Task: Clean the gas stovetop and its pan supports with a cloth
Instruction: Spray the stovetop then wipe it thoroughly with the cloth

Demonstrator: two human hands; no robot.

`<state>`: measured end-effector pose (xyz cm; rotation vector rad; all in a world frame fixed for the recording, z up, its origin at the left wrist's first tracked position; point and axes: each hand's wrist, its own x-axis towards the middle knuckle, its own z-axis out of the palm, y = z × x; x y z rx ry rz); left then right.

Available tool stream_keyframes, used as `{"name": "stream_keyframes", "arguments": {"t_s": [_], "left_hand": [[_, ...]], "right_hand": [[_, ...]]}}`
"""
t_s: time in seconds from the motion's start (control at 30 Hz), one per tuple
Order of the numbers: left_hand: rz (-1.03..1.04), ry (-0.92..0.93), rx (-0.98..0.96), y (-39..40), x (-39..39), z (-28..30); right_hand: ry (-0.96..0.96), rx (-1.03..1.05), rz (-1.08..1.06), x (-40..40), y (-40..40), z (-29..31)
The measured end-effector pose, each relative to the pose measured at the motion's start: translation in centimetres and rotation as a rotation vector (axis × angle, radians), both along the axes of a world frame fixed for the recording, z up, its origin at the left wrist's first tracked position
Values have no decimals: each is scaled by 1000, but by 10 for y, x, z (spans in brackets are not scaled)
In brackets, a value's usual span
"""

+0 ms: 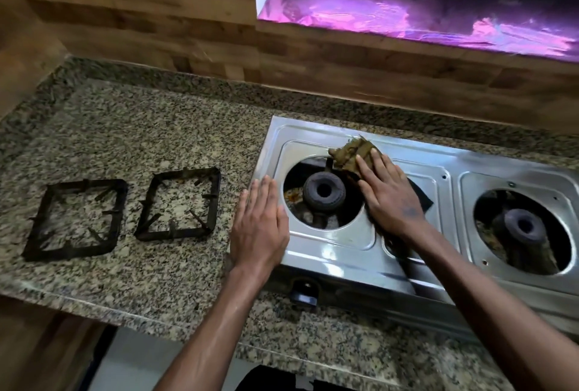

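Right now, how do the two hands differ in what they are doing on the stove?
The left hand lies flat and bare on the stovetop's left edge, holding nothing; the right hand presses a brownish cloth onto the steel, just right of the left burner. The left hand sits nearer the counter; the right reaches further back. Both have straight fingers, palms down.

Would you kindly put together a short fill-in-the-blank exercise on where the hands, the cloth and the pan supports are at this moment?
1. The right hand presses the cloth flat against the ____.
2. The number of pan supports lying on the granite counter is ____.
3. The left hand lies flat on the stove's ____ edge.
4. The burner nearest the cloth has ____ pan support on it.

Missing words: stovetop; two; left; no
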<state>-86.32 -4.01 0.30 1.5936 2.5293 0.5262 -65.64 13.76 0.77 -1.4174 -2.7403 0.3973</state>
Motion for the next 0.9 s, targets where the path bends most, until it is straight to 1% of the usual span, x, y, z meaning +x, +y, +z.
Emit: {"name": "stream_keyframes", "arguments": {"t_s": [0.13,0.27,0.37,0.5,0.63,0.73,0.9], "left_hand": [[-5,10,-9,1,1,-2],[-8,33,-20,1,-1,-5],[-16,38,-22,0,-2,-6],[-18,33,-27,0,-1,-4],[-19,23,-47,0,-1,-4],[-25,30,-44,0,-2,-5],[-33,10,-18,-1,-2,-5]], "right_hand": [[-19,-71,-39,51,-65,8],[-38,-77,-62,48,-112,9],[-15,-46,-157,34,-97,6],[-2,5,-266,7,-38,-2],[-6,7,-286,-9,-14,-4],[17,-1,-258,-1,-36,-2],[-11,-67,-144,32,-111,7]]}}
